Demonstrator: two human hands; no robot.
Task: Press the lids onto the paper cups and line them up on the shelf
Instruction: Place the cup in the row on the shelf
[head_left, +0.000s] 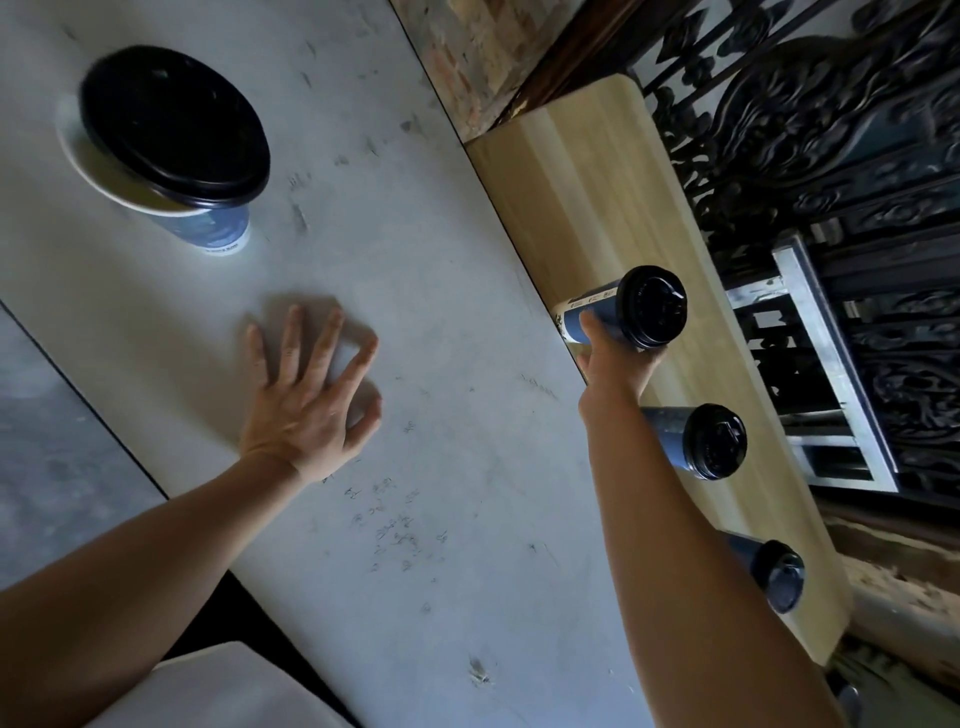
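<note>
My right hand (615, 358) grips a blue paper cup with a black lid (636, 306) over the light wooden shelf (582, 171). Two more lidded blue cups (698, 441) (774, 574) stand in a row on the shelf nearer to me. On the grey table (415, 338) at the far left stands another blue cup (208, 228). A black lid (174, 122) lies askew on its rim, so part of the white rim shows. My left hand (309, 395) rests flat on the table with fingers spread, holding nothing.
Behind the shelf runs a dark ornate iron railing (857, 156) with a metal frame (826, 374) beside it. A brick wall (467, 57) stands at the top. A white object (218, 691) sits at the near table edge.
</note>
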